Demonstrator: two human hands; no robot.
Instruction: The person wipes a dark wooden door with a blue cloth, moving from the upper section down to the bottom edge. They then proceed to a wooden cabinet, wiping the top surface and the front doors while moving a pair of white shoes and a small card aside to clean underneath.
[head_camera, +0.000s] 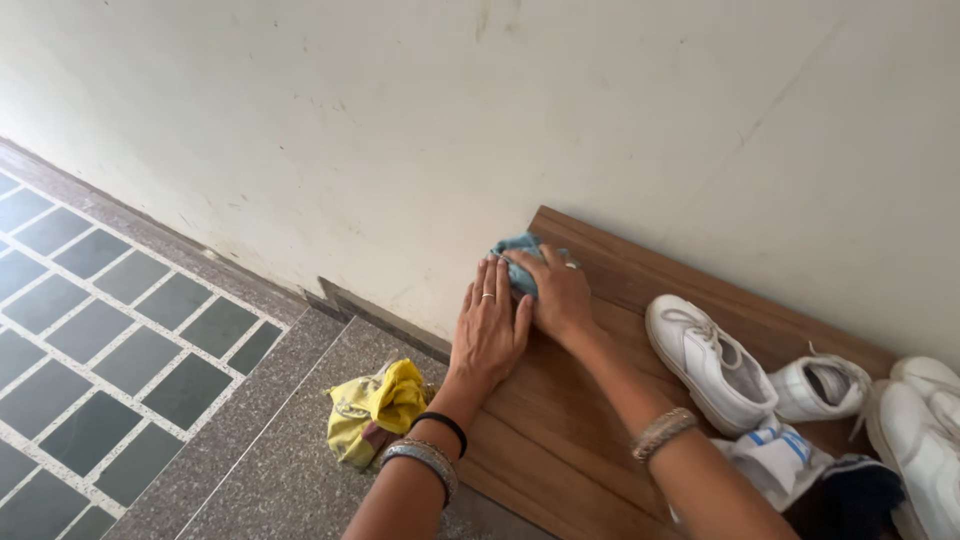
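Both arms stretch forward; the left hand (489, 325) lies flat, fingers spread, on the wooden board (560, 430), empty. The right hand (560, 292) presses down on a blue cloth (519, 262), fingers curled over it, at the board's far corner by the cream wall (480, 110). Grey tiled floor (90, 330) lies left; white sneakers (715, 365) sit right.

Soft even daylight, faint shadows, no glare, sharp focus throughout
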